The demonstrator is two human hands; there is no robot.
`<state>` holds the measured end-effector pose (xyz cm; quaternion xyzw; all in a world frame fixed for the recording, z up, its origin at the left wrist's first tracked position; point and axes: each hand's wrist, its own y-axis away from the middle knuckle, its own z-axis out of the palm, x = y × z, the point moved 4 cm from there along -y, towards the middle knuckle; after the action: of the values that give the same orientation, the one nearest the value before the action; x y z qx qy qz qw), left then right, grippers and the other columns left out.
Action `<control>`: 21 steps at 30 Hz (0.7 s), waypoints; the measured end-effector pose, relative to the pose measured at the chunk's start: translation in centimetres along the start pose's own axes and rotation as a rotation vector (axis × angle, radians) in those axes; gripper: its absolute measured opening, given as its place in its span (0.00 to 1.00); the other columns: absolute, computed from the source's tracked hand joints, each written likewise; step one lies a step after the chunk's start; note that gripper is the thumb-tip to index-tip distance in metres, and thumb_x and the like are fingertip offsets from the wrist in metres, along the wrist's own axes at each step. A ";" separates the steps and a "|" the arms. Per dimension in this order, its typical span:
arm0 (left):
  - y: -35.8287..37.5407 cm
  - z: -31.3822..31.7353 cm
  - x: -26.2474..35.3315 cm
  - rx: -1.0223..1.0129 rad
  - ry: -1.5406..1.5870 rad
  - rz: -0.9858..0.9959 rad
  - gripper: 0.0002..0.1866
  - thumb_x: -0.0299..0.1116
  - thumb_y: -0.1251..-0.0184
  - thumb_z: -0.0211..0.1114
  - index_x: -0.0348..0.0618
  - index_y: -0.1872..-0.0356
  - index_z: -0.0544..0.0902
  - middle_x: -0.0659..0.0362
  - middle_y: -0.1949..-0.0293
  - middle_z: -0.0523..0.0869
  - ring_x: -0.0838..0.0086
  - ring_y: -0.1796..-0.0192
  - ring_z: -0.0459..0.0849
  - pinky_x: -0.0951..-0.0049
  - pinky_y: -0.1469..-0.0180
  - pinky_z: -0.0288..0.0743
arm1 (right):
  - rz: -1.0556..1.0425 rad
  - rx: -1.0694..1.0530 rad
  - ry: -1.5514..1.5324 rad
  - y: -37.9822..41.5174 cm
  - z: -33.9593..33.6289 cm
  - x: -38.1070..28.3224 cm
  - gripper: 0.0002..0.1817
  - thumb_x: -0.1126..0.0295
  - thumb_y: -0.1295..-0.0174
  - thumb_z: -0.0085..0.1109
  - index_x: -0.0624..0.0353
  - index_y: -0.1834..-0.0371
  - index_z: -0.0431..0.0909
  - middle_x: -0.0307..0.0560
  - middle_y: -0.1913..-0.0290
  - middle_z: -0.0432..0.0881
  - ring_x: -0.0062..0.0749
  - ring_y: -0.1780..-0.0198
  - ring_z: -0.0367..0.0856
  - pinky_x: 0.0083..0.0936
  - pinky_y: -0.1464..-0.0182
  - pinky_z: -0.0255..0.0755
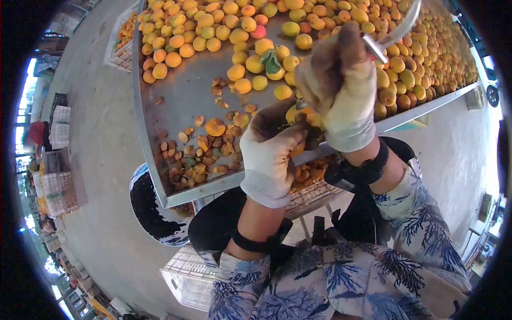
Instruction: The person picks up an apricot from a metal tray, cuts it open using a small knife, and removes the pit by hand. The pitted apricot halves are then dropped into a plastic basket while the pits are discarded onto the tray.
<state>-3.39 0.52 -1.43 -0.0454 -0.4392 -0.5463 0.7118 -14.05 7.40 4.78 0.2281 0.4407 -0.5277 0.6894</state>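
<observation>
My left hand [273, 144], in a stained white glove, is closed around a yellow-orange apricot [293, 113] at the near edge of the metal tray. My right hand [341, 88], gloved too, is wrapped around a knife [401, 31] just above and to the right. The knife's curved blade points up and away from the fruit, and the handle is mostly hidden in my fist. The lower end of my right fist is right at the apricot. Left of my hands lie brown pits and apricot scraps [200, 173], with a torn orange apricot [215, 127] among them.
Whole apricots [213, 26] are heaped across the far and right parts of the metal tray [184, 106]. Beneath its near edge, a crate [314, 198] holds apricot pieces. A dark-stained tub [154, 208] and a white crate [186, 280] stand on the floor at lower left.
</observation>
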 end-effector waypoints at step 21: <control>0.6 -0.3 1.1 0.036 -0.245 0.093 0.17 0.12 0.51 0.62 0.28 0.57 0.80 0.51 0.66 0.85 0.69 0.70 0.85 0.71 0.72 0.80 | 0.378 0.049 -0.310 -0.8 -1.8 3.7 0.18 0.51 0.33 0.56 0.53 0.71 0.71 0.29 0.85 0.60 0.16 0.88 0.53 0.20 0.83 0.46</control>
<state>-2.73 -0.18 -0.59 -0.1196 -0.5300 -0.4952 0.6779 -15.23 6.64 0.84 0.2394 0.2663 -0.4285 0.8296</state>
